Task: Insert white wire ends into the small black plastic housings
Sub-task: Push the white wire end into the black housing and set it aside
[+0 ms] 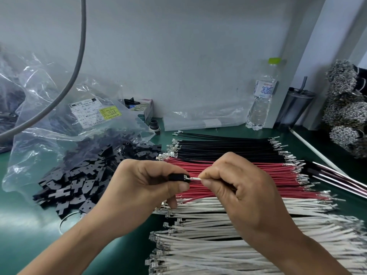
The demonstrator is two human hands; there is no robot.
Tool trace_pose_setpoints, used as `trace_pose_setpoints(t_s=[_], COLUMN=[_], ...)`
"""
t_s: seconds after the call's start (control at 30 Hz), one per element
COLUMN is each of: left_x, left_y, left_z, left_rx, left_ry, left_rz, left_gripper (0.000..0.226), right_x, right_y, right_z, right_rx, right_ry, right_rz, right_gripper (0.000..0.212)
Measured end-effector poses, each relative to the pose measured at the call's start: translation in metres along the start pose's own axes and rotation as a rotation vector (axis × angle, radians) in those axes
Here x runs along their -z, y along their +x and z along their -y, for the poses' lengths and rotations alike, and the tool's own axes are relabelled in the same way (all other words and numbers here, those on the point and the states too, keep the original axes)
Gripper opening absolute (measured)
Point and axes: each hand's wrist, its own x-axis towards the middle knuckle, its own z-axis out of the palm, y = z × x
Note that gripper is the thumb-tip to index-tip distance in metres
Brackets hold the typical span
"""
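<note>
Left hand (147,183) pinching a small black housing (177,178) between thumb and fingers. Right hand (236,187) pinching a white wire (195,178) just beside it, metal end of the wire at the housing mouth. Below the hands, rows of white wires (228,245), red wires (278,175) and black wires (228,147). Left of the left hand, a heap of black housings (79,181) spilling from a plastic bag (49,124)

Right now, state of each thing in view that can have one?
left hand: pinching black housing
right hand: pinching white wire
white wire: metal end at housing mouth, not fully in
plastic bag: open, housings spilling onto mat
water bottle: upright, capped
tumbler: upright, lid on, straw in
</note>
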Motion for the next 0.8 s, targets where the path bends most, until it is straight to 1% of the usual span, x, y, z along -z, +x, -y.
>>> trace_pose_setpoints(t_s=[0.03, 0.1, 0.17, 0.23, 0.27, 0.3, 0.4, 0.47, 0.6, 0.8], left_x=[0.0, -0.001, -0.003, -0.006, -0.006, -0.006, -0.004, -0.004, -0.005, -0.005], left_y=[0.0, -0.001, -0.001, -0.003, -0.003, -0.003, 0.0, 0.002, 0.001, -0.001], left_z=[0.0, 0.001, 0.004, 0.005, 0.005, 0.005, 0.004, 0.004, 0.007, 0.011], left_rx=[-0.002, -0.019, -0.053, -0.068, -0.063, -0.055, -0.002, 0.023, 0.033, -0.023], left_ry=[0.001, 0.061, 0.202, 0.324, 0.334, 0.306, 0.077, 0.016, 0.004, 0.071], left_rz=[0.005, 0.004, 0.0, 0.013, 0.011, 0.006, -0.005, -0.007, 0.017, 0.018], left_gripper=[0.014, 0.015, 0.021, 0.026, 0.026, 0.024, 0.015, 0.013, 0.013, 0.012], right_x=[0.0, -0.001, -0.005, -0.009, -0.01, -0.01, -0.004, 0.001, 0.0, -0.008], right_y=[0.0, -0.001, -0.003, -0.004, -0.005, -0.004, -0.002, 0.0, -0.001, -0.002], right_z=[0.001, 0.001, 0.001, 0.001, 0.0, 0.0, -0.001, -0.002, -0.002, 0.002], right_rx=[0.009, 0.077, 0.131, 0.163, 0.16, 0.157, 0.101, 0.043, 0.051, 0.079], right_ry=[-0.01, -0.134, -0.236, -0.264, -0.256, -0.233, -0.136, -0.112, -0.157, -0.139], right_rz=[-0.007, -0.017, -0.013, -0.005, -0.01, -0.021, -0.034, -0.03, -0.004, -0.035], right_gripper=[0.017, 0.016, 0.011, 0.01, 0.01, 0.01, 0.011, 0.013, 0.021, 0.021])
